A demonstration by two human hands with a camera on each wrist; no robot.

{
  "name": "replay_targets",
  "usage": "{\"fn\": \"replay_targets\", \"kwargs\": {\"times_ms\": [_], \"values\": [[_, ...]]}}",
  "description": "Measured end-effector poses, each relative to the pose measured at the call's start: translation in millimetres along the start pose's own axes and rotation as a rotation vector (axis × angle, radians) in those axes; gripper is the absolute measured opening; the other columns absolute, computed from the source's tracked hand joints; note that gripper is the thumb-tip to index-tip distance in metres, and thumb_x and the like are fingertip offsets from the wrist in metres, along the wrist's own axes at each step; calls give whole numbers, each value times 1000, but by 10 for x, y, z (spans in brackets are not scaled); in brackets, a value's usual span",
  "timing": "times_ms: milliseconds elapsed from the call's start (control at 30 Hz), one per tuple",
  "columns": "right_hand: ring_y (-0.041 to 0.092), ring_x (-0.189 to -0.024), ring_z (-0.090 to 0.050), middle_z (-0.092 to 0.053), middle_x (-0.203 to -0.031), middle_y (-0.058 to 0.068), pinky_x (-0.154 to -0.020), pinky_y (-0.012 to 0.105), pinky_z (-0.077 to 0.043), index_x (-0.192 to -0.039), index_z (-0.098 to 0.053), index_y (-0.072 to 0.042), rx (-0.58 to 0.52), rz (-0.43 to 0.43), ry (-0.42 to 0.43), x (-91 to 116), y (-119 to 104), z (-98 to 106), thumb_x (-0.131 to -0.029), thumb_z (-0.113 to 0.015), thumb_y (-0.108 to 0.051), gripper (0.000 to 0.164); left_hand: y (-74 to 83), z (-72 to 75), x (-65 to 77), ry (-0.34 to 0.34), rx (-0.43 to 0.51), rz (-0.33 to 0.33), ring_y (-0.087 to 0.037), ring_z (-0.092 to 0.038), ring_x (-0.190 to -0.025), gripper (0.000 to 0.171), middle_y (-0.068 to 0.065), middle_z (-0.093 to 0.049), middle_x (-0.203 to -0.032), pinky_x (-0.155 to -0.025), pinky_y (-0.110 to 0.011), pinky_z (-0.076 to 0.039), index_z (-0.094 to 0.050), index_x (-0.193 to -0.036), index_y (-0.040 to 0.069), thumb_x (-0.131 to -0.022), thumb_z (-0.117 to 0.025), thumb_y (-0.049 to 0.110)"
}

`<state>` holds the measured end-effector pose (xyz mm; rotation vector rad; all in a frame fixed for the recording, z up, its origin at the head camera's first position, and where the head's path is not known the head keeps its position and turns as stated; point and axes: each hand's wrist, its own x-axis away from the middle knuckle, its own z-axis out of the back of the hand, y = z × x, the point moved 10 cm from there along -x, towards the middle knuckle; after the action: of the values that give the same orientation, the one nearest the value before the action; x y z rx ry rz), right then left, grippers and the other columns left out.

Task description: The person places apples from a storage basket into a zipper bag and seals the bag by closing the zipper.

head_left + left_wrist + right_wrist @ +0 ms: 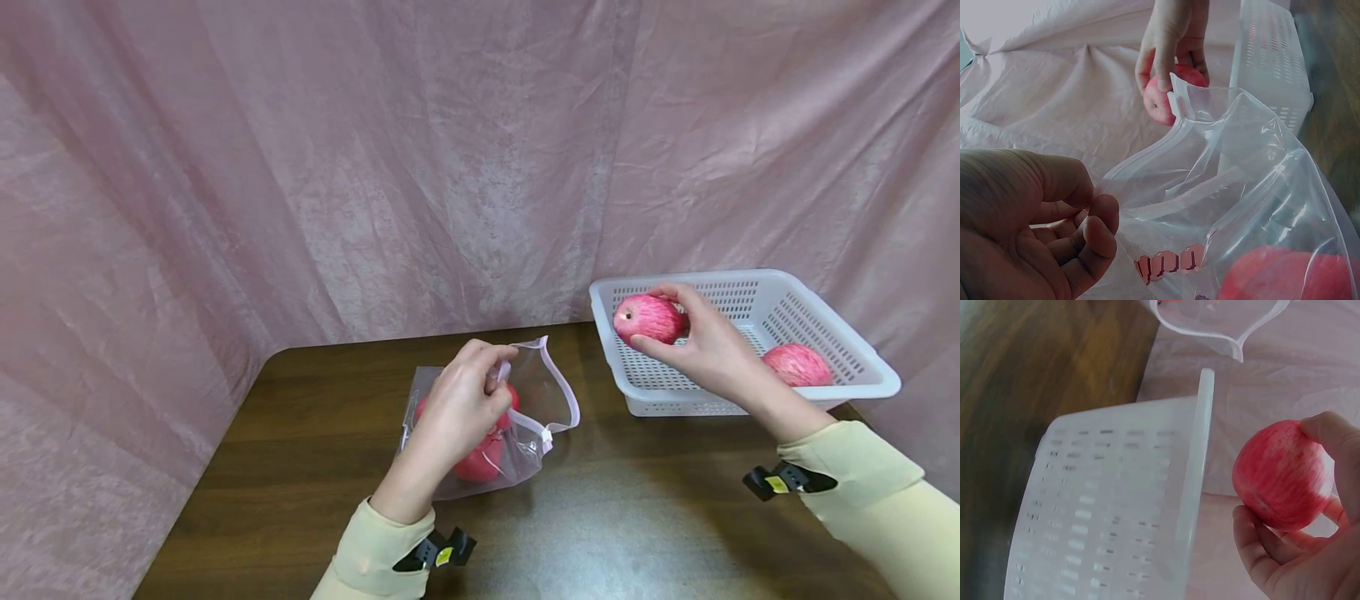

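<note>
The fingers of my right hand point(701, 346) are curled round a pink-red, streaked, round apple point(647, 318), thumb on one side and fingertips on the other, parted by just the fruit's width. Beneath them is the left end of a white, rectangular, slotted plastic basket point(675, 402), which spreads off to their right. To the right of these fingers and closer to me, a second pink-red streaked apple point(797, 365) lies in the basket's near right corner.

Well to the left, the fingers of my left hand point(467, 406) are pinched together on the edge of a clear plastic zip bag point(562, 380) with a whitish rim. Its mouth gapes to their right, towards the basket, and a small white slider point(547, 439) sits just right of them and nearer me. Below these fingers, red round fruits point(480, 462) rest inside the bag; I can't tell how many through the plastic. The bag and basket stand on a dark brown wooden table point(247, 433), and beyond my fingers hangs a pink velvety curtain point(450, 167).
</note>
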<state>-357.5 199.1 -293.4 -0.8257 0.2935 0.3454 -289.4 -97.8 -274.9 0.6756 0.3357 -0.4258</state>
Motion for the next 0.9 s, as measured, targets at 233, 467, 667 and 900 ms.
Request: {"fn": "replay_targets", "kwargs": {"times_ms": [233,467,667,900], "values": [[26,-98,-66,-66,-133,14,-77,16,-50,-149,-57,-8,-42,8,19,32,-79,-44,-94,-91,-29,68,-6,-4,6,-4,10,4,-17,-59,-86,41,-3,-67,-114,-77,-34,-52,-77,-131,5,-92,-73,-6],[23,-98,-68,-66,-134,11,-80,18,-53,-149,-57,-10,-83,8,8,69,-179,-119,-93,-91,-26,67,-8,12,16,3,21,7,-16,-58,-85,40,-2,-66,-112,-76,-33,-51,-77,-131,5,-93,-73,-5],[24,-98,-70,-66,-134,11,-79,20,-55,-150,-56,-12,-139,0,-27,102,-262,-206,-93,-91,-24,68,-13,13,17,6,15,10,-16,-58,-85,41,-2,-66,-112,-76,-33,-51,-77,-131,6,-92,-73,-6],[26,-103,-69,-64,-140,14,-82,22,-54,-154,-55,-11,-163,4,-49,126,-343,-290,-93,-91,-23,72,-8,17,14,7,12,8,-16,-58,-84,41,-2,-65,-111,-76,-33,-52,-77,-131,6,-92,-72,-6]]}}
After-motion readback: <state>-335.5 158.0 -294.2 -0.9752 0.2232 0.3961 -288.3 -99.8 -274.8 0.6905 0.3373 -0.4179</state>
